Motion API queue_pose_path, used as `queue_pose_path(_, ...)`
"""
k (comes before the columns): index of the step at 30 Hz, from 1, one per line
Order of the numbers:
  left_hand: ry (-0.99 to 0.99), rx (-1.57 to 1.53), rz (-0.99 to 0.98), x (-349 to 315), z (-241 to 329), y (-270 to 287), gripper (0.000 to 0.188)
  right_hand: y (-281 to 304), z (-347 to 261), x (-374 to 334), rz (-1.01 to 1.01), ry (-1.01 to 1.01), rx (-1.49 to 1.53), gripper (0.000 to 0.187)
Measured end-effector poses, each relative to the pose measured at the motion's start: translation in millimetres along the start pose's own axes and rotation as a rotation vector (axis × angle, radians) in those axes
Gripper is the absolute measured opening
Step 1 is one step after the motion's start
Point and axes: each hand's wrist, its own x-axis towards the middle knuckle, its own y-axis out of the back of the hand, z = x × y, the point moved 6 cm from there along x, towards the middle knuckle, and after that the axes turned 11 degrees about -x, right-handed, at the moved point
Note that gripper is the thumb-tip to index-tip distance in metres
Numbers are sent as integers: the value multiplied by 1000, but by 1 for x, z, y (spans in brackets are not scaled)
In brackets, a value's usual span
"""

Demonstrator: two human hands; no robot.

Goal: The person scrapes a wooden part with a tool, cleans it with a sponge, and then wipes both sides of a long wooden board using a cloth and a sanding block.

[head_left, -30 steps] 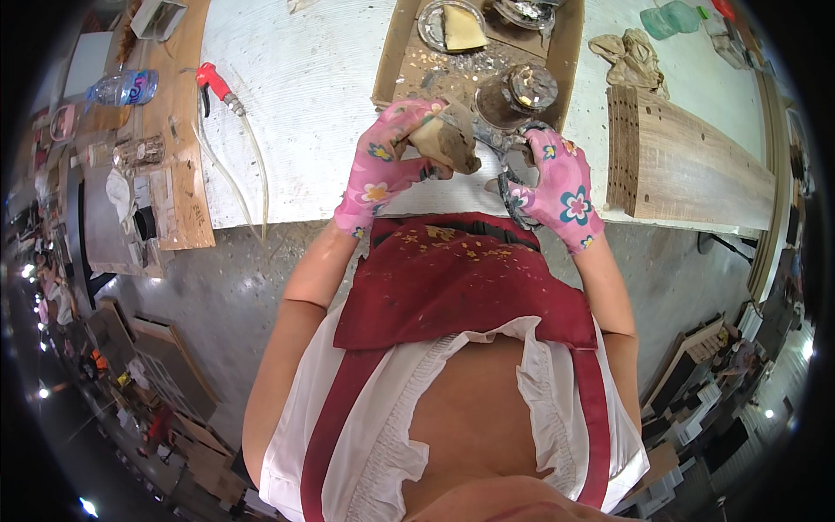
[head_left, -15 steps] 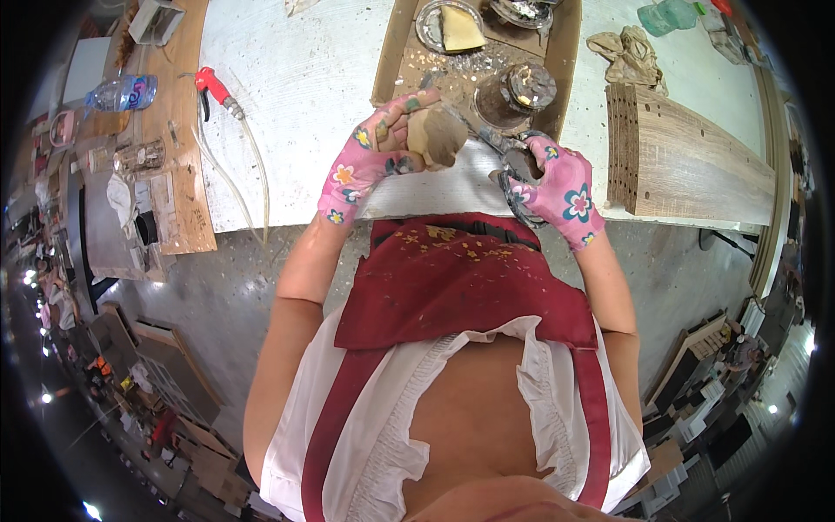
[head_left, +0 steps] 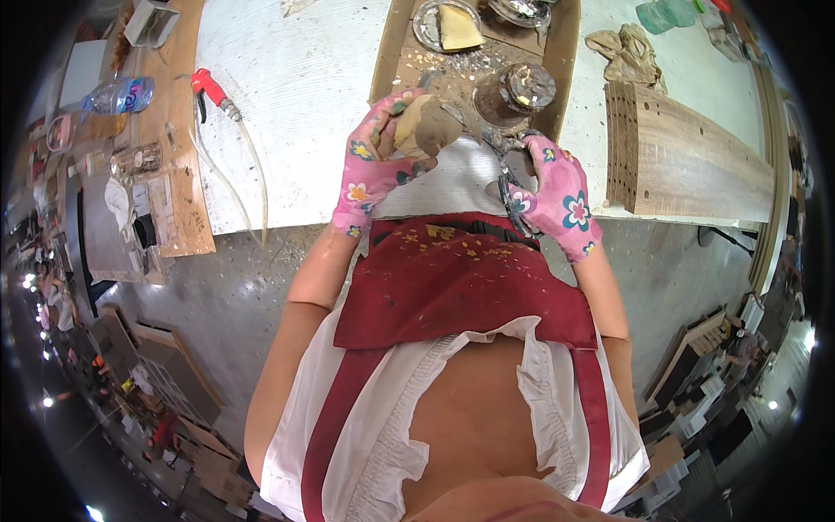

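Note:
My left hand (head_left: pixel 376 155), in a pink flowered glove, is curled round a pale yellow sponge-like pad (head_left: pixel 404 130). Brown-grey paste covers much of the pad's right side. My right hand (head_left: pixel 557 191), gloved to match, is closed on a slim tool (head_left: pixel 492 139) crusted with dark paste; its exact kind is unclear. The tool's thin end points up and left toward the pad, close to its edge; I cannot tell whether they touch. Both hands are above the front edge of the white table (head_left: pixel 304 113). Beyond them is a paste-smeared jar (head_left: pixel 500 104).
A shallow cardboard tray (head_left: pixel 387 65) holds the jar, a plate (head_left: pixel 424 30) with a yellow pad, and a second dish. To the right lie stacked wood-grain panels (head_left: pixel 696 157) and a crumpled cloth (head_left: pixel 628 54). A red air gun (head_left: pixel 209 85) with its hose lies left.
My left hand has shifted slightly right and turned, with the pad tilting along. The tool in my right hand has swung more upright, and that hand has dropped slightly nearer to me.

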Motion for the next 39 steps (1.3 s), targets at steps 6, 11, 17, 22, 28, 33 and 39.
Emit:
queue_pose_path(6, -28, 187, -76, 3, 12, 0, 63, 7, -8, 7, -193, -120, 41, 54)
queue_pose_path(11, 129, -54, -66, 3, 10, -2, 71, 1, -2, 3, -155, -81, 51, 49)
queue_pose_path(17, 49, -405, -58, 6, 3, 2, 65, -12, 10, -2, -303, -151, 23, 38)
queue_pose_path(22, 67, -561, -71, 9, -3, 7, 71, -10, 7, 2, -328, -234, 117, 39)
queue_pose_path(28, 130, -680, -36, 6, 4, -3, 73, -2, 5, 0, -320, -193, 150, 54)
queue_pose_path(33, 126, -714, -63, 5, -4, -6, 72, 14, -9, 0, -117, 15, -97, 65)
queue_pose_path(39, 133, -497, -39, 0, -9, -5, 61, 12, -4, -4, -294, -54, -154, 72)
